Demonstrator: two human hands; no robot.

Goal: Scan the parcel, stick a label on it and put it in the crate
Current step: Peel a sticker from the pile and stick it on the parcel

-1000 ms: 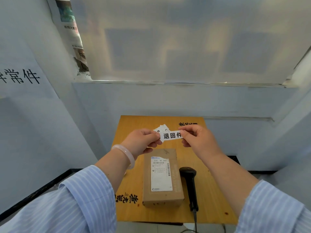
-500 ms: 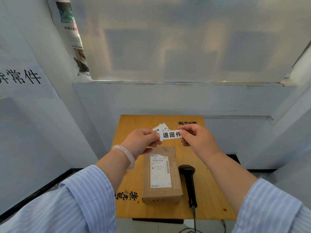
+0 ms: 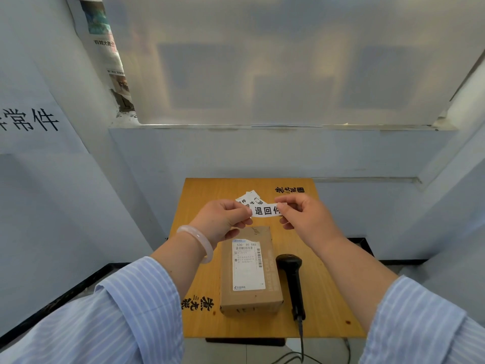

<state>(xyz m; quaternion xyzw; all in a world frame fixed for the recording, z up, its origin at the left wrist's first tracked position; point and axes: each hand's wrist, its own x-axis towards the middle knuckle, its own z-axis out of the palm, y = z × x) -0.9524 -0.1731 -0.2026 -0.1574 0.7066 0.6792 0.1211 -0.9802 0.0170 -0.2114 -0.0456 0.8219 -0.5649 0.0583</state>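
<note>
A brown cardboard parcel with a white shipping slip on top lies on the small wooden table. Above it I hold a white label with black characters. My left hand pinches its left end together with a few more label strips fanned behind. My right hand pinches the label's right end. A black handheld scanner lies on the table just right of the parcel, its cable running off the near edge. No crate is in view.
Pale blue walls close in on the left, back and right of the table. A frosted window sits above the back ledge. A sheet with large black characters hangs on the left wall. Floor shows beneath the table's near edge.
Both hands stay at about the same place holding the label. The right thumb and fingers have shifted slightly along the label's right end, covering part of the last character.
</note>
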